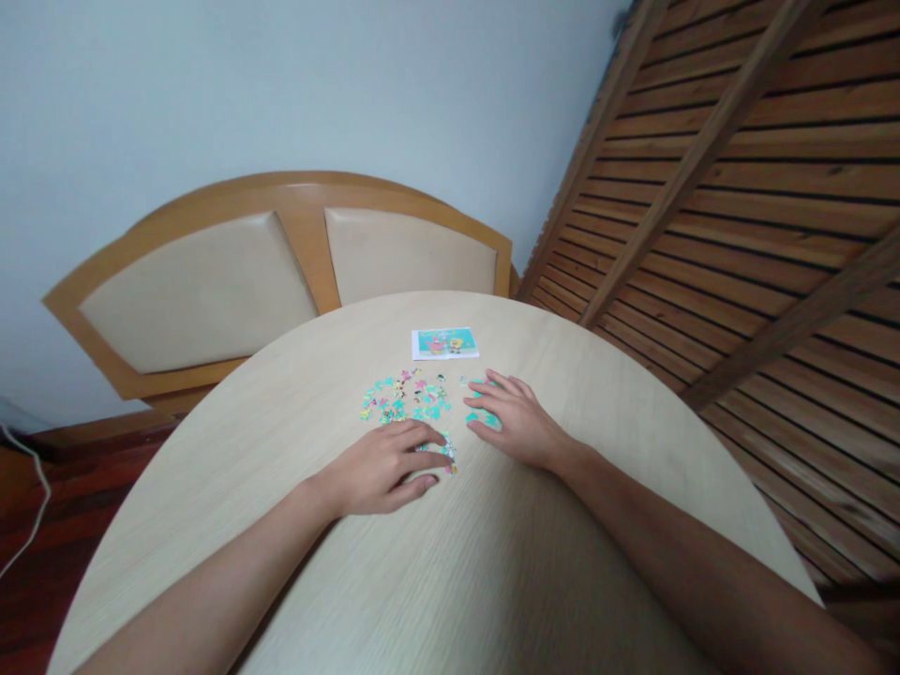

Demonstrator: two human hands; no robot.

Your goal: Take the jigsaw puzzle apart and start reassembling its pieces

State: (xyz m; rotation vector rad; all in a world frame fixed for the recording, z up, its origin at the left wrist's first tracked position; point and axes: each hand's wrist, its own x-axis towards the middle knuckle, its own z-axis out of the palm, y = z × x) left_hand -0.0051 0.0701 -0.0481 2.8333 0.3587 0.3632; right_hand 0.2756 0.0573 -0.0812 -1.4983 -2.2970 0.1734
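Small jigsaw puzzle pieces (428, 411), mostly turquoise with bits of pink and yellow, lie scattered on the pale round table (436, 581). My left hand (386, 464) rests low over the near pieces, its fingers apart and touching a few at its fingertips. Over on the right, my right hand (517, 417) spreads its fingers across a turquoise group of pieces (485, 418), partly covering it. Behind the pieces lies a picture sheet (445, 344) with a pink and a yellow cartoon figure on turquoise.
A wooden headboard (306, 262) with cream padded panels stands behind the table, against a pale wall (316, 84). Slatted wooden panelling (745, 187) rises on the right. A white cable (40, 497) runs down to the dark red floor (70, 506) at left.
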